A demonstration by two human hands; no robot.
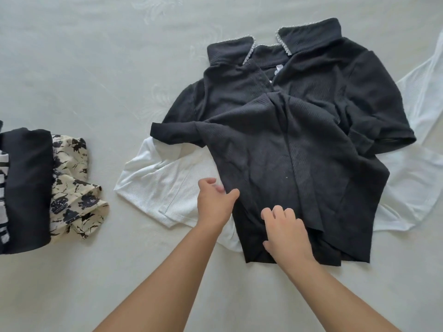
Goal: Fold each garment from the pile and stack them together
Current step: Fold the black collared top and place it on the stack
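The pale cloth [72,68] covers the whole surface. On it the black top [299,130] lies with its long axis running away from the person, collar far, hem near, over a white garment [158,188] that sticks out on both sides. The stack [48,188] is well apart to the left. The left hand [214,203] pinches the top's left edge; the right hand [286,232] presses on the hem, fingers loosely bent. I think a left-to-right fold comes next, and the white garment below may drag along.

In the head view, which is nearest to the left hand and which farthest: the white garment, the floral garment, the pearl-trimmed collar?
From the left hand:
1. White garment, directly under and beside the hand.
2. Floral garment, far left, in the folded stack.
3. Pearl-trimmed collar, top, at the black top's far end.
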